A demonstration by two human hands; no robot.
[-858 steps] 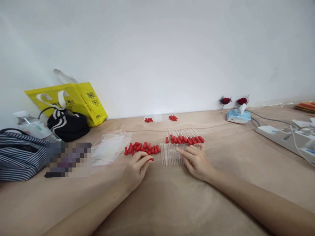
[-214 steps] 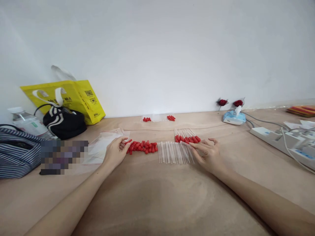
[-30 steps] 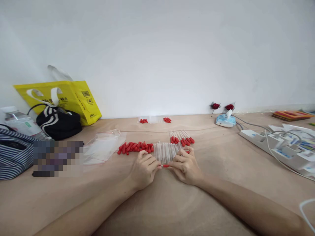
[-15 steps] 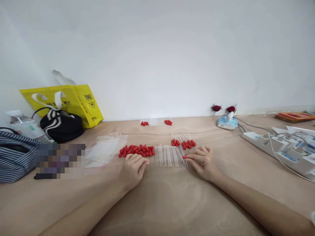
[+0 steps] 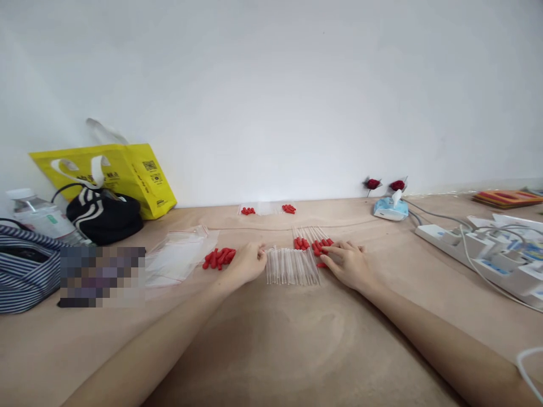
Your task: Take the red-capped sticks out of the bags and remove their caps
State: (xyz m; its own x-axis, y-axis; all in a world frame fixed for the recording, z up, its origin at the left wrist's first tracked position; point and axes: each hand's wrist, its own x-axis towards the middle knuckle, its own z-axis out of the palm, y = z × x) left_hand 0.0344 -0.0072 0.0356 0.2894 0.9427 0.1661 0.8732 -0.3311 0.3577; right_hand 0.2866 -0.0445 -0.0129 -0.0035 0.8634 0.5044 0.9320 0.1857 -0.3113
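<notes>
My left hand (image 5: pixel 251 262) is closed at the left edge of a row of thin clear sticks (image 5: pixel 293 267), fingers curled inward. Whatever it pinches, if anything, is hidden. Behind its wrist lies a pile of loose red bulb-shaped pieces (image 5: pixel 219 258), partly covered by the hand. On the other side, my right hand (image 5: pixel 348 263) has its fingers stretched out and apart, with the tips at a group of sticks with red ends (image 5: pixel 317 247). One red piece (image 5: pixel 321 265) lies just below the thumb. The right fingertips cover some of the red ends.
Clear zip bags (image 5: pixel 180 259) lie left of the pile; more bagged red pieces (image 5: pixel 289 209) sit by the wall. A yellow bag (image 5: pixel 142 181), black pouch (image 5: pixel 106 217) and bottle (image 5: pixel 40 217) stand left. At right are a tissue pack (image 5: pixel 391 209) and a power strip (image 5: pixel 487 254).
My left hand has moved right and slightly away from me, towards the clear sticks. The right hand's pinch on a red-tipped stick has loosened, its fingers now spread by the red ends.
</notes>
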